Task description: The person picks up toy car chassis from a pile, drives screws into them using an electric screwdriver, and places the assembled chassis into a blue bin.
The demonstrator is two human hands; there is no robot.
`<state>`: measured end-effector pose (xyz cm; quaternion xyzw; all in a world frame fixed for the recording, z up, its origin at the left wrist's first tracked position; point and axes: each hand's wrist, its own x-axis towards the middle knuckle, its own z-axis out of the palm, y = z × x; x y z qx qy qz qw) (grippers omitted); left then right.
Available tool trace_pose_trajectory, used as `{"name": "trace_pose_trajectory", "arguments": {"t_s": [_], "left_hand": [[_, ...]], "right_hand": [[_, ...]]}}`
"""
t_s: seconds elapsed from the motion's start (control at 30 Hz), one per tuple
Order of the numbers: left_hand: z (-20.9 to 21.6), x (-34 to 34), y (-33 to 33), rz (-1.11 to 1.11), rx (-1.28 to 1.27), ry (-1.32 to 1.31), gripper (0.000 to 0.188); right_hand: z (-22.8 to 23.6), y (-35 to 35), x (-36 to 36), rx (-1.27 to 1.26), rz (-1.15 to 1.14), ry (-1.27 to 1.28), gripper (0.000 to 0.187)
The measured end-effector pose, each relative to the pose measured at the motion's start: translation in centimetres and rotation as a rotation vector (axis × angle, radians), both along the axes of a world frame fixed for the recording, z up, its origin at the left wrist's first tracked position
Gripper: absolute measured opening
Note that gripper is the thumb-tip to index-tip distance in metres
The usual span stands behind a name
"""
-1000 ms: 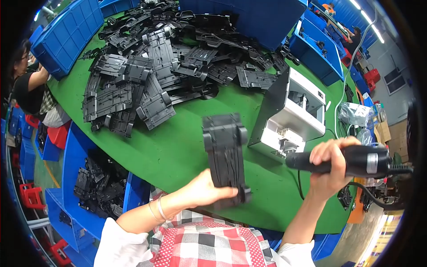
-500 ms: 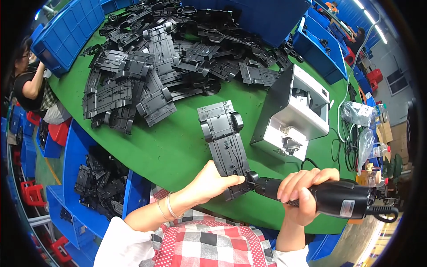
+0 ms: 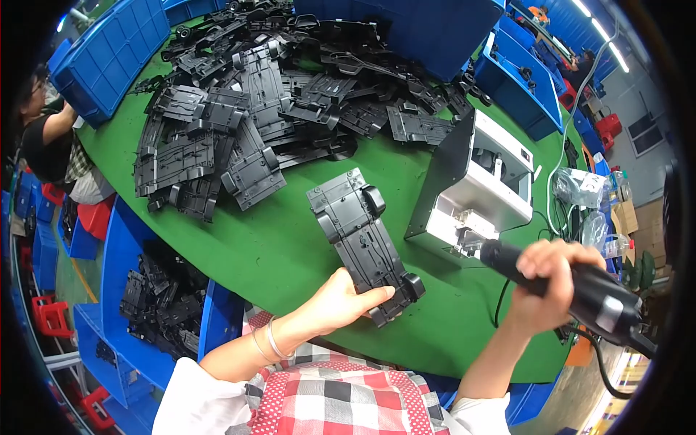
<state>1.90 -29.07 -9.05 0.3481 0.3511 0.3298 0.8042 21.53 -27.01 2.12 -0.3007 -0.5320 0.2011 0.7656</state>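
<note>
My left hand (image 3: 346, 300) grips the near end of a black plastic toy car chassis (image 3: 365, 246), thumb on top, holding it tilted above the green tabletop. My right hand (image 3: 554, 279) is wrapped around a black electric screwdriver (image 3: 591, 293) with a cable at its rear end. The tool's front end is at the pickup spot of a silver-and-black screw feeder (image 3: 475, 192); whether the bit touches a screw there is too small to tell. The chassis and the tool are well apart.
A heap of similar black chassis parts (image 3: 254, 109) covers the far part of the green table (image 3: 304, 254). Blue bins (image 3: 116, 61) stand around it, and one at lower left holds more black parts (image 3: 163, 301). Another person (image 3: 51, 138) sits at far left.
My right hand has lifted the screwdriver off the chassis and moved it right and away from me to the screw feeder. The chassis has shifted and turned slightly in my left hand.
</note>
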Motion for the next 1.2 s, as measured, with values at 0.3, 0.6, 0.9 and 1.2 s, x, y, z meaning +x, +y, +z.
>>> {"name": "trace_pose_trajectory", "arguments": {"t_s": [0.3, 0.6, 0.9, 1.2], "left_hand": [[0.0, 0.5, 0.4, 0.109, 0.017, 0.013, 0.019], [1.2, 0.8, 0.1, 0.094, 0.014, 0.08, 0.018], [1.0, 0.8, -1.2, 0.128, 0.127, 0.139, 0.017], [4.2, 1.2, -3.6, -0.466, 0.899, 0.261, 0.044]], "right_hand": [[-0.4, -2.1, -1.9, -0.246, 0.352, 0.206, 0.028], [-2.1, -3.9, -4.0, -0.305, 0.421, 0.168, 0.033], [-2.0, -4.5, -4.3, -0.313, 0.49, 0.161, 0.035], [-3.1, -9.4, 2.8, -1.066, 0.313, -0.071, 0.042]]}}
